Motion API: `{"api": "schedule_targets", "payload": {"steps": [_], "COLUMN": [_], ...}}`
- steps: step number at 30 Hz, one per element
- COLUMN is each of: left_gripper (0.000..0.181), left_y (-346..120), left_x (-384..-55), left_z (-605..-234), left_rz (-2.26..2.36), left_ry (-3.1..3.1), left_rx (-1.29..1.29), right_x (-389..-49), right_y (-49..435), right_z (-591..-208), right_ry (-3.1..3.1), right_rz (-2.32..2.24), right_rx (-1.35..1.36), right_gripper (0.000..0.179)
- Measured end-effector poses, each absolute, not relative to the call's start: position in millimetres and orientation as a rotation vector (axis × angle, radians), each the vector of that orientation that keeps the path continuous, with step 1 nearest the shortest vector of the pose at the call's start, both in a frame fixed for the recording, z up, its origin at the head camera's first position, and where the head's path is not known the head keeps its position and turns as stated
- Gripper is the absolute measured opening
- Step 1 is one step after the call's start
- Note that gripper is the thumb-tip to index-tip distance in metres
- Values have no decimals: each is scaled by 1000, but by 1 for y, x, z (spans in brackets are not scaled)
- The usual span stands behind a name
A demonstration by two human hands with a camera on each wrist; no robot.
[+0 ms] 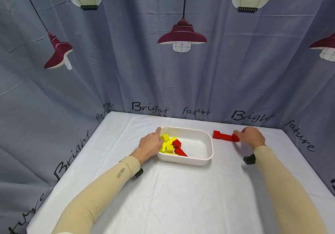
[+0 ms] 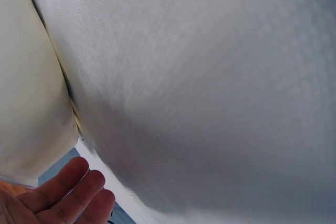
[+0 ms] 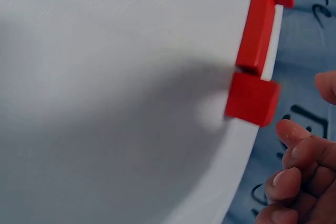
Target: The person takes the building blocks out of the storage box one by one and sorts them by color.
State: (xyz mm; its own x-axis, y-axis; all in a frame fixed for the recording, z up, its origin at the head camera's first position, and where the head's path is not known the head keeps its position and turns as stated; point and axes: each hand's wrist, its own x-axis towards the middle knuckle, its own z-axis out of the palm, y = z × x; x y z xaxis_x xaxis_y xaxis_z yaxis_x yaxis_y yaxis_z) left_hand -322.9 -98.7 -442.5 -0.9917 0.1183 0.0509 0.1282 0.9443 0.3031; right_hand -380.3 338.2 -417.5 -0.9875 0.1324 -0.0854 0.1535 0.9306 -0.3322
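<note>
In the head view my left hand rests against the left end of a white plastic tub. The left wrist view shows three of its fingers nearly straight beside the tub's wall; the thumb's hold is hidden. Yellow blocks and red blocks lie in the tub's left half. Right of it, a long red block lies between two shorter red blocks, a left one and a right one. My right hand is beside the right block, thumb and fingers apart in the wrist view.
A white cloth covers the table. A grey-blue curtain with printed lamps and lettering hangs behind the table and along its sides. A dark wrist device shows at the right sleeve.
</note>
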Motion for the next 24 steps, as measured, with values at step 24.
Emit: {"api": "schedule_targets", "payload": {"steps": [24], "left_gripper": [60], "left_y": [-99], "left_x": [-324], "left_z": [-444], "left_rz": [-494], "left_ry": [-3061], "left_rx": [-193], "right_x": [-370], "right_y": [257], "right_z": [-376], "right_ry": [2898], "right_rz": [-620], "right_rx": [-168], "right_gripper": [60]}}
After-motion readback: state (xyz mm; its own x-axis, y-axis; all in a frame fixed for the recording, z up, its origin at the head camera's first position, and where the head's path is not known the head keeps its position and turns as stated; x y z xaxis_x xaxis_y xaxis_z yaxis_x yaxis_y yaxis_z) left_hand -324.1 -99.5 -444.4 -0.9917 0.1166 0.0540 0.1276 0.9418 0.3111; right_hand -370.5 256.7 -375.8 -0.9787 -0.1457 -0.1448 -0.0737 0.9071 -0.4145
